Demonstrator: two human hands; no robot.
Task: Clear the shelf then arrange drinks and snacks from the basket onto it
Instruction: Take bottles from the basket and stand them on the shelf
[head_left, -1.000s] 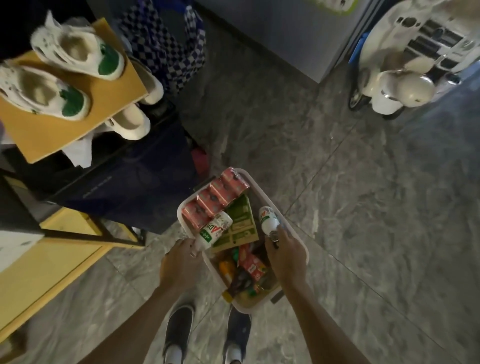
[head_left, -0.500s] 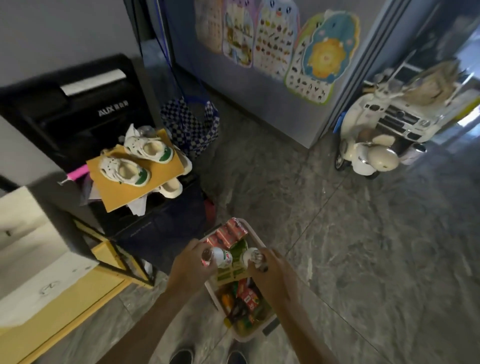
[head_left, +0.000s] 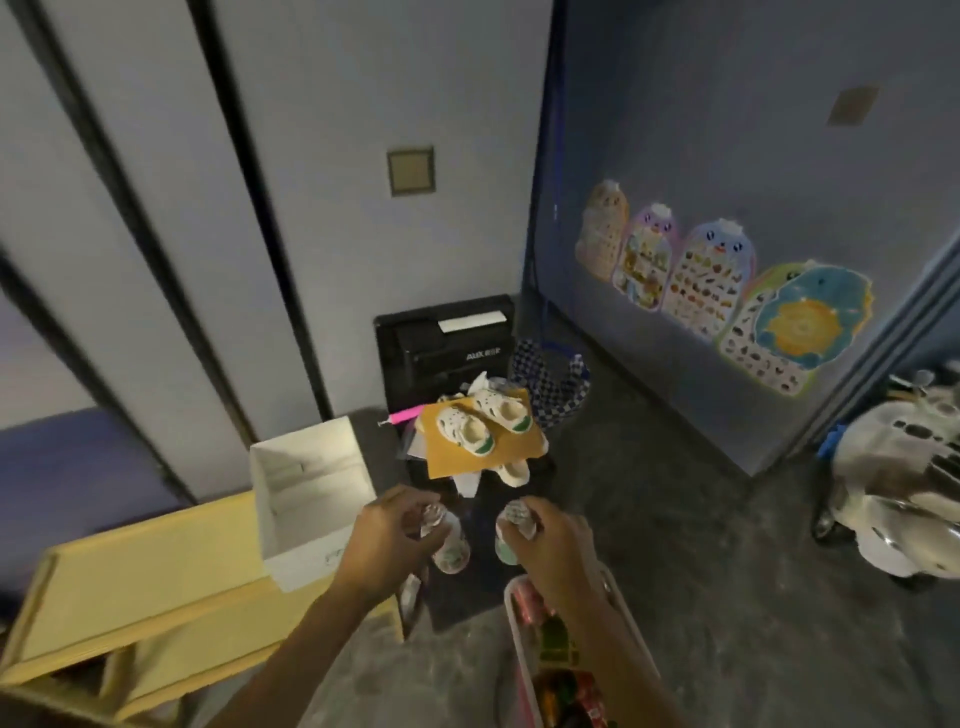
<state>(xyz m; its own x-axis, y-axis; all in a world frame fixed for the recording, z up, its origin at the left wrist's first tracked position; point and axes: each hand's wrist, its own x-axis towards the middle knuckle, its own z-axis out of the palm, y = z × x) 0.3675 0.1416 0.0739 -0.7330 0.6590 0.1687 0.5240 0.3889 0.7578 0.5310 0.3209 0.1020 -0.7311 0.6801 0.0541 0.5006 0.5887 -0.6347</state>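
Note:
My left hand (head_left: 390, 545) grips a small drink bottle (head_left: 449, 548) by its top, held up in front of me. My right hand (head_left: 553, 545) grips a second small bottle (head_left: 508, 540) the same way, just to the right of the first. The white basket (head_left: 522, 660) stands on the floor below my right forearm, with red cans and snack packets inside. The yellow wooden shelf (head_left: 156, 571) lies at lower left. A white open box (head_left: 311, 493) rests on its right end.
Beyond my hands, white and green children's shoes (head_left: 480, 426) lie on a brown board (head_left: 498, 447) atop a dark pile. A black appliance (head_left: 447, 348) stands against the wall, a checkered bag (head_left: 550, 384) beside it. A white toy car (head_left: 898, 499) is at right.
Both hands have lifted the two bottles up out of the basket. My view has swung up from the floor toward the wall, so the shelf and white box now show at left.

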